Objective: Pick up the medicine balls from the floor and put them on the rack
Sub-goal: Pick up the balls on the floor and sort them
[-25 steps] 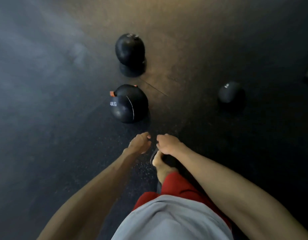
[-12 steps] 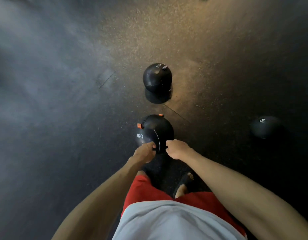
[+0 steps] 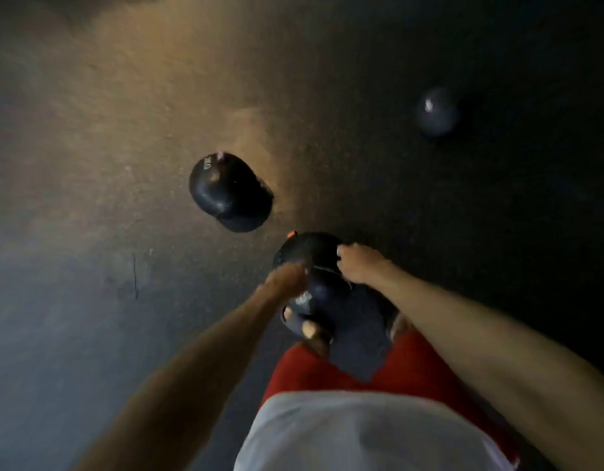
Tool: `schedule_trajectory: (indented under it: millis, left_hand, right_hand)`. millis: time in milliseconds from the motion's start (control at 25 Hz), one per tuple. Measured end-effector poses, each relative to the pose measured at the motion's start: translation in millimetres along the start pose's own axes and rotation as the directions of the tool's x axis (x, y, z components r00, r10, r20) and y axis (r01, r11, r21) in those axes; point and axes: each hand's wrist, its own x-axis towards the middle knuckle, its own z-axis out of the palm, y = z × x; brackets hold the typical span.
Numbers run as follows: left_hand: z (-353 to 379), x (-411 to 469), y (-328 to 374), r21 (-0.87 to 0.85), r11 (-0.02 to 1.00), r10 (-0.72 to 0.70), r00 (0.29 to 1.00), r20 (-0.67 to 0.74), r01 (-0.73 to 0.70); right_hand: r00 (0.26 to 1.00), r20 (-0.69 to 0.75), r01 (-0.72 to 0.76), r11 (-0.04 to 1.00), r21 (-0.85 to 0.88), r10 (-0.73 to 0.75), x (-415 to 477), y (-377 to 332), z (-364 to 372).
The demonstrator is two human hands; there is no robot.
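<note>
Three black medicine balls lie on the dark rubber floor. The nearest medicine ball (image 3: pixel 311 253), with an orange tab, sits just in front of my feet. My left hand (image 3: pixel 283 278) presses its left side and my right hand (image 3: pixel 358 266) grips its right side. It looks to be resting on the floor, though motion blur makes that unclear. A second medicine ball (image 3: pixel 226 190) with white lettering lies further off to the left. The third ball (image 3: pixel 436 111) sits far off to the right in shadow. The rack is out of view.
My sandalled foot (image 3: pixel 309 329) stands directly under the held ball, with red shorts (image 3: pixel 406 365) and a grey shirt below. A thin floor seam (image 3: pixel 134 277) runs at the left. Open rubber flooring surrounds the balls.
I have stepped closer and leaned over the nearest ball. Both hands went from hovering just short of it to clasping its two sides. The view has swung, shifting the other balls.
</note>
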Motion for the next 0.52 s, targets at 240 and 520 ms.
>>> schedule_trajectory:
  millis: [240,520]
  left_hand:
    - [-18.0,-6.6,-50.4,0.281,0.936,0.169,0.972,0.165,-0.211]
    - [-5.3,-24.2,-63.6,0.388,0.838,0.339,0.923,0.181,-0.383]
  right_hand:
    - [0.963,-0.025,-0.250,0.927,0.281,0.267,-29.4,-48.3,79.5]
    - [0.912,-0.062,-0.329,0.812,0.482,0.406,-45.9,-102.4,152.9]
